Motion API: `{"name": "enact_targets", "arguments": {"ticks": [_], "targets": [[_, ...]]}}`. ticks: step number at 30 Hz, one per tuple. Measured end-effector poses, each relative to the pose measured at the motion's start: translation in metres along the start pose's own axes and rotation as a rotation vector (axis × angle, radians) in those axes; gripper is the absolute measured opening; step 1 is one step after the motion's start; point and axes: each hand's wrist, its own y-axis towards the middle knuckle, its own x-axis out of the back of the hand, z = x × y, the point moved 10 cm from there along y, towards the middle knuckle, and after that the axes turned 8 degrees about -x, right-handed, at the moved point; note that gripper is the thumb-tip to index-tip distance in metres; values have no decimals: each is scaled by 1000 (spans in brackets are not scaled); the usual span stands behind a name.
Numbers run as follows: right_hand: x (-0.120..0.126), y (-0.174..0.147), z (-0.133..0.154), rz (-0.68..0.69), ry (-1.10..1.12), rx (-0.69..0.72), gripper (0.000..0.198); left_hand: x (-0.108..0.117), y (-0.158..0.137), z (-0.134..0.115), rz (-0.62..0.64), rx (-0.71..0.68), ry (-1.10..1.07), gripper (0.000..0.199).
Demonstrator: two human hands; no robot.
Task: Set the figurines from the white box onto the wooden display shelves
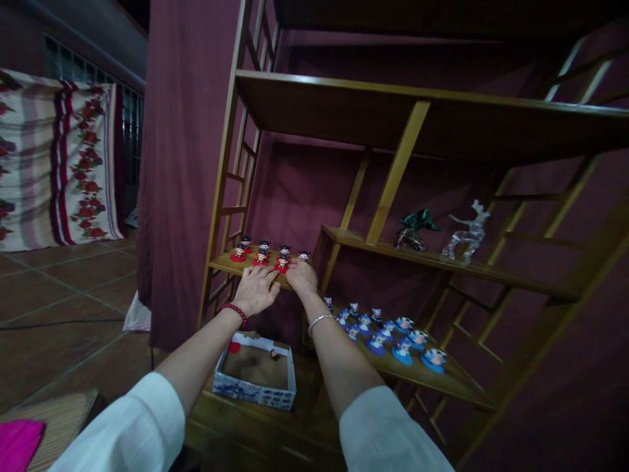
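Note:
Small figurines with black hair and red bases stand in two rows on a wooden shelf. My left hand, wearing a red bead bracelet, is at the shelf's front edge with fingers stretched out and thumb apart, just below the front row. Beside it my right hand, with a silver bangle, reaches over the right end of that shelf. Its fingers curl down next to the front figurine; whatever they hold, if anything, is hidden. A back-row figurine shows just beyond that hand.
Below sits an open cardboard box with a red disc and a small figurine inside. Several blue and purple figurines fill a lower shelf on the right. A clear deer ornament and a dark green ornament stand higher up.

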Motion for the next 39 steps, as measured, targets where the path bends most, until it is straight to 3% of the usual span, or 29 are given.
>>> {"name": "enact_targets", "arguments": {"ticks": [12,18,25,28,33,39], "targets": [[-3,2,0,42,115,4,37,-3,2,2,35,10,-39,37],[-2,1,0,19,113,8,34,-2,0,1,-23,-19,-5,36],[15,-11,-2,-165,133,45,37,6,-13,-11,-115,-48,58,33],[21,-20,-2,-240,175,119,41,8,-21,-16,-133,-46,92,37],[20,-53,3,-303,230,354,45,5,-36,-24,-108,-79,113,67],[2,-116,15,-329,33,647,53,-7,-51,-27,-47,13,86,77]]}}
